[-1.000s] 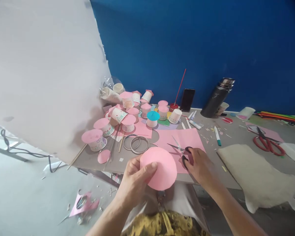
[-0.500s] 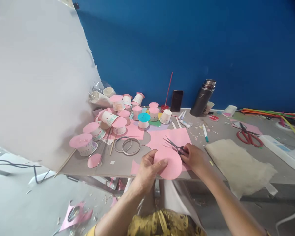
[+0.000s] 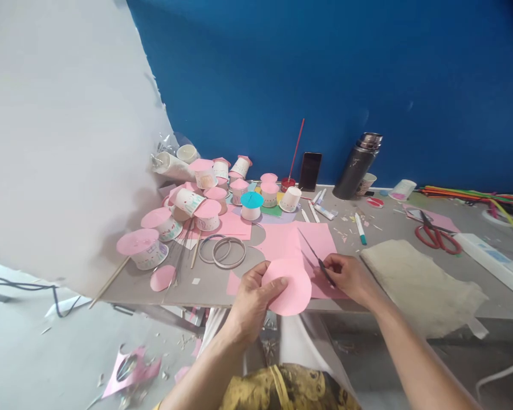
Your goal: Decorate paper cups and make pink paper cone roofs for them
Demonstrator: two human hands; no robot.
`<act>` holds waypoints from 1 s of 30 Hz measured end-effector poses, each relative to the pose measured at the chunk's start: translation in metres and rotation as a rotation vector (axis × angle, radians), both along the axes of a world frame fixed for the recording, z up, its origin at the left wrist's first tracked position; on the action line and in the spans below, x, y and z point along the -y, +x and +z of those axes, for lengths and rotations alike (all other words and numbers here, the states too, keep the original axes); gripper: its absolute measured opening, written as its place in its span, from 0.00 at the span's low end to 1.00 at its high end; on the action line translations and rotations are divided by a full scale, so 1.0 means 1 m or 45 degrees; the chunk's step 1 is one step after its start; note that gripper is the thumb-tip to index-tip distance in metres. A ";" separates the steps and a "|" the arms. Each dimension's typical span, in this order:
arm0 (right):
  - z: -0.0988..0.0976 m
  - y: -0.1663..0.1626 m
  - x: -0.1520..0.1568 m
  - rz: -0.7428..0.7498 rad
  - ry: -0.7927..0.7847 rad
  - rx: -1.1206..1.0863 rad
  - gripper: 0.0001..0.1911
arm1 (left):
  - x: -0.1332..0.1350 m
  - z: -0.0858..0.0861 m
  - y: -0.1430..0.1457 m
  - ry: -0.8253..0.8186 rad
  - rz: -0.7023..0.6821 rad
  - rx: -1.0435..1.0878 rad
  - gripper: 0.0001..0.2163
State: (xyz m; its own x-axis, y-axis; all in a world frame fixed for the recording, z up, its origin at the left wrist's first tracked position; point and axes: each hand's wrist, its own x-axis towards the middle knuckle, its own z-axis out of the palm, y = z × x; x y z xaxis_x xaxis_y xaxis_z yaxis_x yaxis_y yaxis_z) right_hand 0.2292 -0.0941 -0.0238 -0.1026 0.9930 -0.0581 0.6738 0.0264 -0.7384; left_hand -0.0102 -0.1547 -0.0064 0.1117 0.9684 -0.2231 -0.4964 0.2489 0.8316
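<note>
Between thumb and fingers, my left hand pinches a round pink paper disc just over the table's front edge. My right hand grips black-handled scissors on the disc's right side. Their blades point up and away to the left and look closed, beside the disc. Pink paper sheets lie flat beneath the scissors. To the left of the disc rest two silvery rings, partly overlapping.
Paper cups topped with pink discs crowd the left side. A dark thermos and a phone stand along the blue wall. On the right are red-handled scissors, a beige cloth and a teal-capped marker.
The scissors have closed and turned in my right hand, which has shifted slightly right. My left hand still holds the disc, now a little further left. The view has shifted slightly.
</note>
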 end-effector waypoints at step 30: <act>0.055 0.001 0.035 0.632 -0.779 -0.542 0.32 | 0.003 0.018 -0.033 0.056 -0.310 -0.189 0.18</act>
State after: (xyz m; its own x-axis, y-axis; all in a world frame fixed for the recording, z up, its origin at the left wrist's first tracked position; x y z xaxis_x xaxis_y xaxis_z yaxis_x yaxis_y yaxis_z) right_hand 0.2301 -0.1296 0.0309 -0.6461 0.6362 -0.4217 0.3553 -0.2383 -0.9039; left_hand -0.0432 -0.1576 0.0120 0.3112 0.9263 -0.2124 -0.2989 0.3076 0.9034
